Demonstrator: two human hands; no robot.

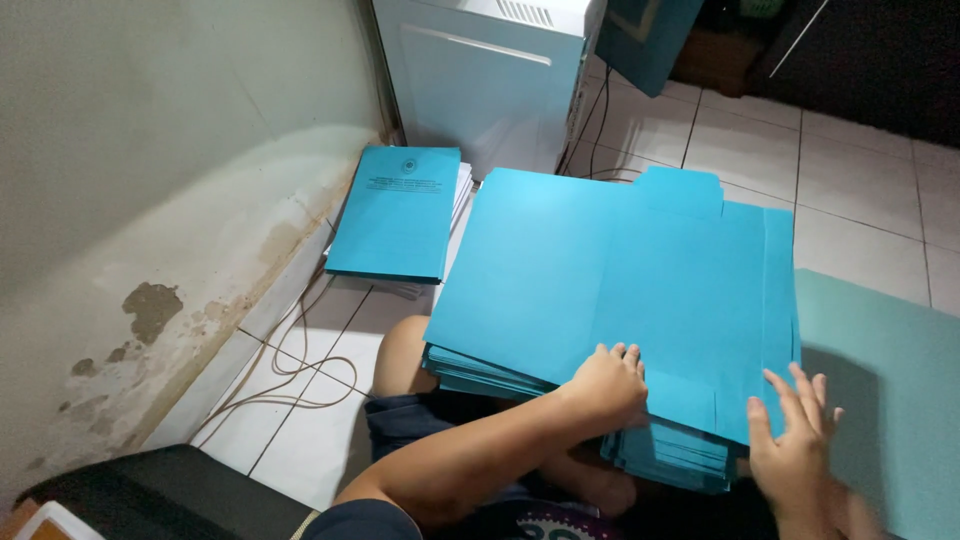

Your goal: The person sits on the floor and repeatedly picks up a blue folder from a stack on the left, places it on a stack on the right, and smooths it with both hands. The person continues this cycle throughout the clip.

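Head view
Left hand: the left hand (607,383) lies curled, knuckles up, on the near edge of the top sheet (620,290), fingertips pressing the card; it grips nothing.
Right hand: the right hand (793,440) has its fingers spread and apart, at the near right corner of the stack (668,452), touching the sheet edges; whether it pinches a sheet I cannot tell.
Top sheet: blue card, unfolded flat, with a tab at its far edge and fold lines down the right side; it covers the stack.
Stack: many blue sheets piled on the person's lap, edges fanned at the near side.
Second pile: a closed blue folder (398,210) on top of white papers (462,195), on the floor by the wall, well apart from the hands.
Right side: a pale green sheet (890,390) lies just beside the stack.
Floor: white tiles (860,190); a thin cable (290,375) loops near the skirting.
Wall: the wall (150,200) is stained, with peeling patches low down.
Room: a white cabinet (480,80) stands against the far wall; a dark cushion (170,490) sits at the near left.
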